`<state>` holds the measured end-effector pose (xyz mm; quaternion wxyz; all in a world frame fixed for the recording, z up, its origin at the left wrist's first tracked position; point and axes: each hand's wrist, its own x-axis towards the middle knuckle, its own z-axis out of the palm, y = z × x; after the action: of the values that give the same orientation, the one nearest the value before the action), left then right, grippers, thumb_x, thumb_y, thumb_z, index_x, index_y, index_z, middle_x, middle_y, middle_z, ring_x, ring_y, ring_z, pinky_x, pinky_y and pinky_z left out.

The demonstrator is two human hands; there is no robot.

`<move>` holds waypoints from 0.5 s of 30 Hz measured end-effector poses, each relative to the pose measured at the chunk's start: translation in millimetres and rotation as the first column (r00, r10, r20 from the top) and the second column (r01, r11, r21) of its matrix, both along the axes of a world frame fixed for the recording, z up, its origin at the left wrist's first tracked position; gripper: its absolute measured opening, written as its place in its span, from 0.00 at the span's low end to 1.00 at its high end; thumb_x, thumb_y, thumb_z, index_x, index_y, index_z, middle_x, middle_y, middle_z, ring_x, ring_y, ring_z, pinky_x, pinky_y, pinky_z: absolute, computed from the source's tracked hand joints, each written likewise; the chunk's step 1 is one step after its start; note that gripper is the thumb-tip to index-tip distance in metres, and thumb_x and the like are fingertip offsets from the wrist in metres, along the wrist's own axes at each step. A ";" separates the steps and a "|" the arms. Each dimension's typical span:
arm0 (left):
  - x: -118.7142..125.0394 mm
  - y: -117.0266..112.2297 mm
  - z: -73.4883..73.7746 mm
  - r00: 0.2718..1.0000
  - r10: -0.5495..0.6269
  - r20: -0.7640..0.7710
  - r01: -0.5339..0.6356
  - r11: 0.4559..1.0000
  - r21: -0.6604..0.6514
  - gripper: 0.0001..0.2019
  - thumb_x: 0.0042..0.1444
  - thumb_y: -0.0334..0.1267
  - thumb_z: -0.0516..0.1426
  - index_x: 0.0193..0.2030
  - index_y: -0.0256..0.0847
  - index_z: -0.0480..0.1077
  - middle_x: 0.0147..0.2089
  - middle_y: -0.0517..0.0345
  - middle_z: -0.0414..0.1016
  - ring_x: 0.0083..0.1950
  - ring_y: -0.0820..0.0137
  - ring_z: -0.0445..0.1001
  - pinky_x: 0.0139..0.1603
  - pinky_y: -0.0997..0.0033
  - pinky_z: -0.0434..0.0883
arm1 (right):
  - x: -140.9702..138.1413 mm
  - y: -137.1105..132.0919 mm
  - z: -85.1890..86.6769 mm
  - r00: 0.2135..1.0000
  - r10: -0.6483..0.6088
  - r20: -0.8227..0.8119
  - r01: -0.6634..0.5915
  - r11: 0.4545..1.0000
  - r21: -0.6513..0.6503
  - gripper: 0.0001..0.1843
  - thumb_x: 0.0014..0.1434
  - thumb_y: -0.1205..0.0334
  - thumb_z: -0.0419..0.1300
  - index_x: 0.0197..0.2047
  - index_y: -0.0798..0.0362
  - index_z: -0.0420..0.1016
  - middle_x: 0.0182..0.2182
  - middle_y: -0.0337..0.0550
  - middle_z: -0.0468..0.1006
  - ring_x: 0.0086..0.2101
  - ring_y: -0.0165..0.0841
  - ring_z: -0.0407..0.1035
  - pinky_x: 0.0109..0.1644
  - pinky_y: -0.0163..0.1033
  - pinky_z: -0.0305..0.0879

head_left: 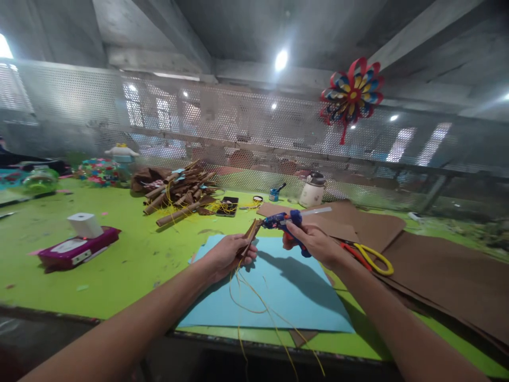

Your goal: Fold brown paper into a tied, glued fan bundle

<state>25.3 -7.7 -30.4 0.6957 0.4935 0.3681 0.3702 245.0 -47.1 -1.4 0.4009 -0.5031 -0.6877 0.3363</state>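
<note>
My left hand point(233, 254) is closed around a small folded piece of brown paper point(249, 236). Yellow strings point(254, 297) trail from it over the light blue sheet point(294, 297) and past the table's front edge. My right hand point(312, 241) grips a dark blue glue gun point(280, 220) with a clear glue stick point(317, 211) poking out of its back. The gun's nozzle is at the upper end of the brown paper; whether it touches, I cannot tell. Scissors point(374, 259) with red and yellow handles lie beside my right forearm.
Rolled brown paper tubes point(178, 196) with yellow string are heaped at the back left, near a phone point(227, 207). Brown sheets point(441, 276) cover the right side. A purple tissue pack point(79, 248) lies left; a white jar point(313, 190) stands behind. A paper flower point(353, 95) hangs above.
</note>
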 end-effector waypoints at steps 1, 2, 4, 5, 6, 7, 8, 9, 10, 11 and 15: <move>0.1 -0.2 0.3 1.000 -0.002 -0.007 0.002 1.000 0.007 0.05 0.57 0.27 0.49 0.32 0.30 0.65 0.26 0.50 0.70 0.25 0.75 0.69 0.24 0.76 0.65 | -0.1 0.4 -0.5 1.000 -0.009 0.004 0.009 1.000 0.004 0.27 0.59 0.41 0.48 0.29 0.57 0.72 0.27 0.49 0.77 0.29 0.33 0.72 0.30 0.35 0.61; 0.3 -0.5 0.5 1.000 -0.004 -0.014 0.004 1.000 0.015 0.06 0.57 0.26 0.49 0.32 0.29 0.65 0.26 0.50 0.70 0.24 0.75 0.69 0.24 0.76 0.65 | 0.0 1.3 -1.3 1.000 -0.017 0.007 0.017 1.000 0.005 0.27 0.59 0.41 0.48 0.29 0.57 0.71 0.27 0.49 0.77 0.29 0.33 0.72 0.29 0.36 0.61; 0.5 -1.3 1.1 1.000 -0.009 -0.029 0.009 1.000 0.030 0.07 0.58 0.26 0.48 0.32 0.29 0.65 0.26 0.50 0.70 0.24 0.76 0.69 0.24 0.77 0.64 | 1.0 4.3 -3.9 1.000 -0.022 0.003 0.022 1.000 0.011 0.27 0.59 0.41 0.48 0.29 0.57 0.71 0.26 0.48 0.76 0.28 0.33 0.71 0.31 0.36 0.62; 0.6 -1.7 1.2 0.999 -0.012 -0.033 0.013 0.999 0.037 0.07 0.58 0.26 0.48 0.32 0.29 0.65 0.26 0.50 0.70 0.24 0.76 0.68 0.24 0.77 0.64 | 1.8 6.1 -5.5 1.000 -0.020 -0.001 0.020 1.000 0.016 0.27 0.58 0.40 0.49 0.28 0.57 0.71 0.26 0.48 0.76 0.28 0.32 0.71 0.32 0.37 0.63; 0.6 -1.9 1.1 0.999 -0.015 -0.033 0.017 0.999 0.044 0.07 0.58 0.26 0.48 0.32 0.30 0.65 0.26 0.50 0.70 0.24 0.76 0.68 0.24 0.77 0.64 | 2.6 8.0 -7.1 1.000 -0.016 -0.006 0.016 1.000 0.020 0.27 0.58 0.40 0.49 0.28 0.57 0.71 0.26 0.47 0.76 0.28 0.32 0.71 0.33 0.37 0.64; 0.6 -2.0 0.8 0.999 -0.018 -0.031 0.020 0.998 0.051 0.07 0.58 0.26 0.48 0.32 0.30 0.65 0.26 0.50 0.70 0.24 0.76 0.68 0.24 0.77 0.64 | 3.5 9.7 -8.5 1.000 -0.013 -0.013 0.013 1.000 0.021 0.28 0.58 0.39 0.49 0.28 0.57 0.71 0.25 0.47 0.76 0.27 0.32 0.71 0.33 0.38 0.64; 0.5 -1.8 0.3 0.999 -0.021 -0.029 0.023 0.998 0.057 0.07 0.57 0.26 0.48 0.31 0.30 0.65 0.26 0.50 0.70 0.24 0.76 0.68 0.24 0.76 0.64 | 4.2 11.1 -9.6 1.000 -0.011 -0.022 0.012 1.000 0.021 0.28 0.57 0.39 0.49 0.28 0.57 0.71 0.25 0.47 0.75 0.27 0.32 0.71 0.34 0.38 0.64; 0.4 -1.4 -0.4 0.999 -0.022 -0.028 0.024 0.998 0.061 0.07 0.57 0.26 0.48 0.31 0.30 0.66 0.26 0.50 0.70 0.24 0.75 0.68 0.24 0.76 0.64 | 4.8 12.2 -10.5 0.999 -0.011 -0.031 0.011 1.000 0.019 0.28 0.57 0.39 0.50 0.28 0.57 0.71 0.25 0.46 0.75 0.27 0.32 0.70 0.34 0.38 0.64; 0.3 -0.9 -1.2 0.999 -0.022 -0.025 0.024 0.998 0.063 0.07 0.57 0.26 0.48 0.31 0.30 0.66 0.26 0.50 0.70 0.24 0.75 0.69 0.24 0.76 0.64 | 5.2 12.9 -11.0 0.999 -0.011 -0.038 0.012 1.000 0.017 0.28 0.57 0.38 0.50 0.28 0.57 0.71 0.24 0.46 0.75 0.26 0.32 0.70 0.34 0.38 0.64; 0.2 -0.2 -2.0 1.000 -0.022 -0.022 0.024 0.998 0.063 0.07 0.57 0.26 0.49 0.30 0.30 0.66 0.26 0.50 0.70 0.24 0.75 0.68 0.24 0.76 0.64 | 5.4 13.3 -11.3 0.999 -0.010 -0.044 0.011 1.000 0.016 0.28 0.56 0.38 0.50 0.27 0.57 0.71 0.24 0.45 0.75 0.26 0.32 0.70 0.34 0.38 0.64; -0.1 1.7 -3.8 1.000 -0.024 -0.006 0.024 0.998 0.054 0.05 0.56 0.27 0.51 0.30 0.31 0.66 0.26 0.51 0.70 0.24 0.75 0.68 0.24 0.76 0.64 | 5.7 13.5 -11.1 0.998 -0.013 -0.058 0.013 1.000 0.003 0.28 0.57 0.39 0.49 0.27 0.57 0.70 0.23 0.45 0.74 0.25 0.31 0.69 0.33 0.37 0.63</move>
<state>25.2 -6.0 -34.2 0.6856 0.5175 0.3539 0.3701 250.7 -33.6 -12.6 0.4238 -0.4971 -0.6730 0.3470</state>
